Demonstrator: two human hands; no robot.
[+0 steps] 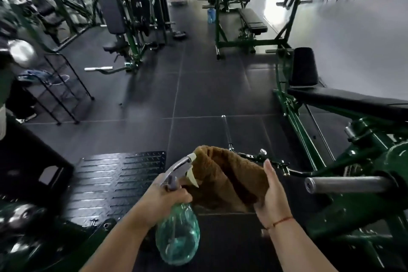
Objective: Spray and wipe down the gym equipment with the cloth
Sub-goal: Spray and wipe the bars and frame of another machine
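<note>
- Low on the left, a black tread plate [119,181] lies on the dark floor tiles [154,99], and neither hand is near it.
- The left hand [167,196] is clenched round the neck of the spray bottle [177,236], just under the grey trigger head. The clear, green-tinted body hangs below the fist. I cannot tell whether a finger is on the trigger.
- The nozzle points up and forward, its tip close against the near fold of the cloth [223,174], a brown towel held bunched in the air between the two hands.
- The right hand [273,192] grasps the cloth from its right side, with the fingers tucked under the fabric and the thumb straight up along the edge.
- Just right of that hand, a bare steel sleeve [344,184] juts from the green machine frame [379,146]. A long black pad [353,101] lies above and behind it.
- This looks like the spray step, with the bottle aimed at the cloth rather than at the equipment. The cloth touches no part of the machine, so wiping here has not begun.
- The next move likely calls for a squeeze or two of the trigger. The dampened cloth would then go right to the sleeve or the pad, with the bottle lowered clear of the wiping arm
</note>
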